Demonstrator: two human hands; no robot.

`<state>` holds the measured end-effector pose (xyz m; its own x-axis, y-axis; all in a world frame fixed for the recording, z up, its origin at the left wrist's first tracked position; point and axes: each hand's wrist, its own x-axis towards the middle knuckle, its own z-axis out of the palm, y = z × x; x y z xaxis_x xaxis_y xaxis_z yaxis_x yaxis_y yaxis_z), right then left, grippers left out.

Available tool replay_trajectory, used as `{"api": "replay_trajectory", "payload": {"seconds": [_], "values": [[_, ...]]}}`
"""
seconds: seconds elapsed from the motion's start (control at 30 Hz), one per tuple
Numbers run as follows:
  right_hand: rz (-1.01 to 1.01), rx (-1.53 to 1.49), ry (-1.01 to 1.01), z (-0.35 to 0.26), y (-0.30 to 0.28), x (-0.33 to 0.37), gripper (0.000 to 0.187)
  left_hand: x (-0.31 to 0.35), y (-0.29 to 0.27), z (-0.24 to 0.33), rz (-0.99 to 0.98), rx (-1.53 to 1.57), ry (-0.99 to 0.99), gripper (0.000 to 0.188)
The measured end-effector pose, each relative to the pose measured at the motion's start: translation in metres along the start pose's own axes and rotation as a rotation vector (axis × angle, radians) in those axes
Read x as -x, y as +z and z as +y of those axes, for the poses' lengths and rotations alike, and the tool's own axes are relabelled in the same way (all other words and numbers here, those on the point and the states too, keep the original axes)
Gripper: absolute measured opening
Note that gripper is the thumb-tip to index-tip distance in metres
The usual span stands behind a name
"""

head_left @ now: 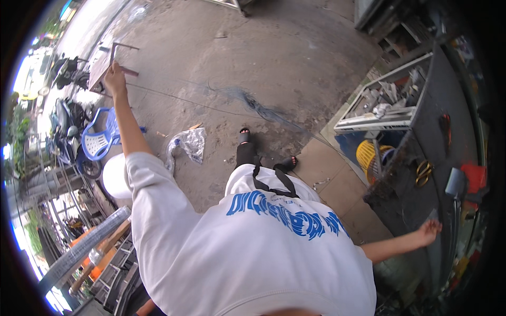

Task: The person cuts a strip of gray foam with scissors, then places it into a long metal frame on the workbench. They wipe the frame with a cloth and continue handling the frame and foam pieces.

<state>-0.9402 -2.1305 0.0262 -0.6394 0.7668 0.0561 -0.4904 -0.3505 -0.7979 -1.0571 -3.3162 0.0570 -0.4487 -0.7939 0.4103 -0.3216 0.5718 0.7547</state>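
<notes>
My left hand (115, 78) is stretched far out to the left, its fingers closed; what they hold, if anything, is too small to make out. In the picture it overlaps a low brownish table (100, 69). A thin dark line (179, 99) runs from beside this hand across the floor toward a tangle of grey-blue strands (255, 105). Out to the right, my right hand (430, 233) hovers over a dark workbench (406, 203) with curled fingers, their contents hidden. Nearest to it is a mallet-like tool with a grey head (455, 183). Yellow-handled scissors (423, 173) lie farther along the bench.
A blue plastic chair (100, 138) and parked motorbikes (68, 124) stand at left. Crumpled clear plastic (187, 145) lies on the concrete floor. A yellow basket (367, 158), a framed bin of scraps (387, 100) and a red container (474, 178) are at right. A grey roll (87, 247) leans lower left.
</notes>
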Motion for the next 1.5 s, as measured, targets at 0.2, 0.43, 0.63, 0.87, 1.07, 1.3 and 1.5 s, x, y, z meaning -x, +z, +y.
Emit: {"api": "replay_trajectory", "payload": {"seconds": [0.2,0.43,0.63,0.87,1.07,1.3,1.5], "values": [[0.339,-0.212,-0.084,-0.049,-0.019,-0.012,0.031,-0.155,-0.049,-0.138,0.199,-0.54,0.077,0.048],[0.221,0.661,0.115,0.014,0.071,0.084,0.035,-0.323,-0.101,-0.186,0.215,-0.519,0.053,0.057],[-0.443,1.609,0.335,0.206,0.357,0.314,0.06,-0.317,-0.096,-0.091,-0.331,-0.369,0.387,0.041],[-1.548,0.496,-0.018,0.423,0.678,0.691,0.052,-0.118,-0.064,0.015,-1.448,-0.124,0.548,0.026],[-1.813,0.661,0.481,0.421,0.655,0.658,0.018,-0.17,-0.109,-0.043,-0.957,-0.158,0.497,0.023],[-1.423,0.75,0.646,0.353,0.552,0.498,0.022,-0.289,-0.2,-0.228,-0.465,-0.455,0.142,0.031],[-1.512,0.584,0.781,0.337,0.541,0.491,0.035,-0.343,-0.204,-0.345,-0.315,-0.538,0.301,0.037]]}}
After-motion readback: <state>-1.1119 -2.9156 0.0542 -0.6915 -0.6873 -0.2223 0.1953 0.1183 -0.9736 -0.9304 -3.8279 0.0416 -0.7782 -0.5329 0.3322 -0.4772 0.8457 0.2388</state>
